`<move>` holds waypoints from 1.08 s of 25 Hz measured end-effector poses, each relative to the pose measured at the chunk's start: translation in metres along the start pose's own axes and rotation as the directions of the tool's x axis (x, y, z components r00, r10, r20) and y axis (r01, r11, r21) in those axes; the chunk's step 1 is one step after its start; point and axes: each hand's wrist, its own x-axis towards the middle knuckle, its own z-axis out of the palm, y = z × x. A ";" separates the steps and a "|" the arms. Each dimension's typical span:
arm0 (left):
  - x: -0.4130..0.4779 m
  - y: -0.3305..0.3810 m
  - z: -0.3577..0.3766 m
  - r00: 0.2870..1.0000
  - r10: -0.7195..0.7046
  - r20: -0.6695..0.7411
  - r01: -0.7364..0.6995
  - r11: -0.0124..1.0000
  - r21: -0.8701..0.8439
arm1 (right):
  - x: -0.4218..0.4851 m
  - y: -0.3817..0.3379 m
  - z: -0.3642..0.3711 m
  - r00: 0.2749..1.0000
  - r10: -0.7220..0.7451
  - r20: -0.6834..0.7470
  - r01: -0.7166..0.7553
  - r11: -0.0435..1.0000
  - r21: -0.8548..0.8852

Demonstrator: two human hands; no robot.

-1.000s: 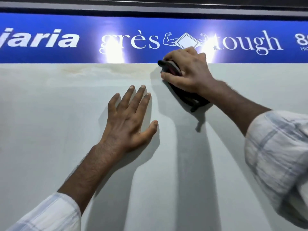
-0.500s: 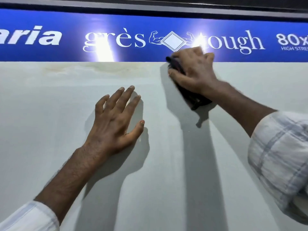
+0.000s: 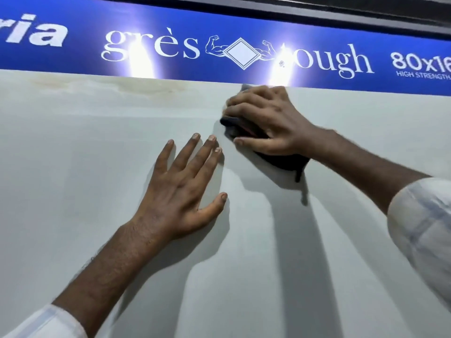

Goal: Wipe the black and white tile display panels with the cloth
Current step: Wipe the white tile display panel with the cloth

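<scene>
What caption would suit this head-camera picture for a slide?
Right hand presses a dark cloth on the white tile panel below a blue banner; left hand lies flat beside it.

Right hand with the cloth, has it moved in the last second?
Yes. The right hand, gripping the dark cloth, slid down off the blue banner onto the white tile panel, drifting slightly right of the diamond logo.
</scene>
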 end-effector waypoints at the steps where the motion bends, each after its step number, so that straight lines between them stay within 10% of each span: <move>1: 0.000 0.001 0.000 1.000 0.001 0.005 -0.001 1.000 -0.001 | -0.004 0.013 -0.008 1.000 -0.002 0.001 0.002 0.999 0.032; 5: -0.001 -0.001 0.002 1.000 -0.006 0.017 0.007 1.000 -0.023 | -0.009 0.032 -0.014 0.703 0.704 -0.101 -0.701 0.710 0.070; 10: 0.001 0.000 0.001 0.999 0.005 0.046 -0.004 1.000 -0.012 | -0.039 -0.006 -0.008 0.999 0.044 -0.010 -0.044 0.999 0.024; 12: 0.002 0.001 -0.002 0.999 0.004 0.053 -0.002 0.999 -0.032 | -0.036 0.016 -0.018 0.937 0.344 -0.057 -0.337 0.936 0.100; 14: -0.004 0.003 -0.007 0.999 0.031 0.036 -0.029 0.998 -0.051 | -0.029 0.010 -0.014 0.730 0.675 -0.106 -0.670 0.737 0.086; 16: -0.021 0.013 -0.013 0.994 0.105 -0.009 -0.105 0.994 -0.043 | -0.037 -0.025 -0.004 0.813 0.567 -0.134 -0.575 0.818 -0.027; 19: -0.053 0.034 -0.016 0.988 0.156 -0.020 -0.157 0.983 -0.100 | -0.068 -0.050 -0.006 1.000 0.024 0.002 -0.024 1.000 -0.012; 24: -0.068 0.043 -0.008 0.989 0.149 0.017 -0.146 0.982 -0.118 | -0.065 -0.042 -0.008 0.814 0.574 -0.086 -0.570 0.819 0.072; 27: -0.070 0.043 -0.008 0.990 0.143 0.009 -0.141 0.983 -0.117 | -0.095 -0.095 -0.002 0.957 0.290 -0.028 -0.290 0.957 0.017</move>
